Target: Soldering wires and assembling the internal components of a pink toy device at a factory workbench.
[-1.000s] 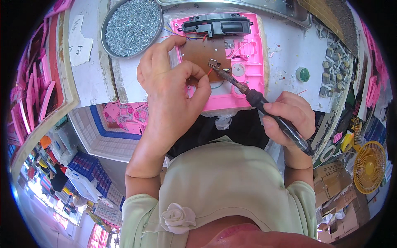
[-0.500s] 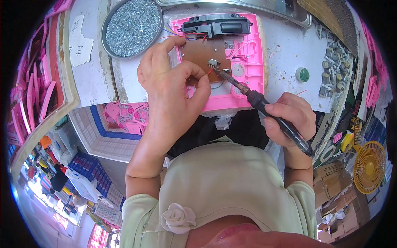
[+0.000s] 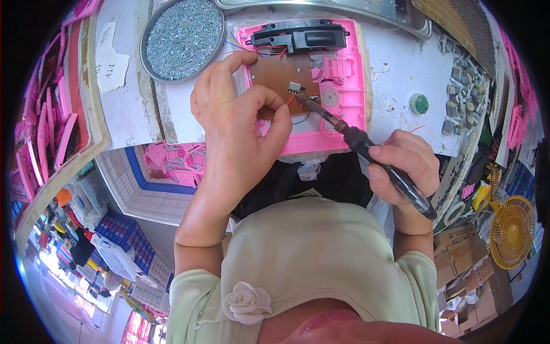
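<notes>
A pink plastic housing point(image 3: 353, 109) lies open in front of me with a brown circuit board point(image 3: 272, 73) inside it. Thumb and index finger of my left hand point(image 3: 232, 123) pinch a thin red wire point(image 3: 291, 99) at the board, its end by a small silver switch point(image 3: 294, 87). Another finger rests at the board's upper left edge. My right hand point(image 3: 408, 163) is closed around the black handle of a soldering iron point(image 3: 361, 142). The iron slants up and left, its tip beside the switch's pins and the wire end; whether they touch is too small to tell.
A black plastic part point(image 3: 318, 39) with wires spans the housing's top. Left of it stands a round metal tray of screws point(image 3: 183, 40). On the right are a small green-topped round container point(image 3: 419, 103) and several small metal parts point(image 3: 452, 92). A white basket point(image 3: 143, 195) sits lower left.
My right hand and the iron's handle have shifted very slightly to the right. The left hand, wire and board hold their places.
</notes>
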A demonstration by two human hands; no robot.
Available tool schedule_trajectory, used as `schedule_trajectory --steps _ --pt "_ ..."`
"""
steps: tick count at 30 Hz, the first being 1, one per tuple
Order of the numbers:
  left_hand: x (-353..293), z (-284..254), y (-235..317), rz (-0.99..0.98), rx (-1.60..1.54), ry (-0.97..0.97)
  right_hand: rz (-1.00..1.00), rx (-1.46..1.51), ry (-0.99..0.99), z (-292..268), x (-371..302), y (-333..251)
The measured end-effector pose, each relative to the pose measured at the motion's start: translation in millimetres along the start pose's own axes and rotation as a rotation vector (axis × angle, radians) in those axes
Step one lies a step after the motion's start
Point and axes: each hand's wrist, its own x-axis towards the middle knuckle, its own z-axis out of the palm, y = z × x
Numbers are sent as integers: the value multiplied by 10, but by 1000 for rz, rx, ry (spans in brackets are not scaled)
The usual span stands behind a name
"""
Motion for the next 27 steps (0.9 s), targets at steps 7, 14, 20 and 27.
schedule_trajectory --steps 7,14,20,27 --pt "-8 1 -6 2 -5 4 9 -4 5 -20 -9 -12" --pt "-8 -6 -3 -1 5 -2 13 -40 16 -37 -3 -17" --pt "-14 29 -34 0 -43 21 35 4 17 -51 -23 -7" --pt "-2 36 -31 10 -44 33 -10 0 24 -5 25 7"
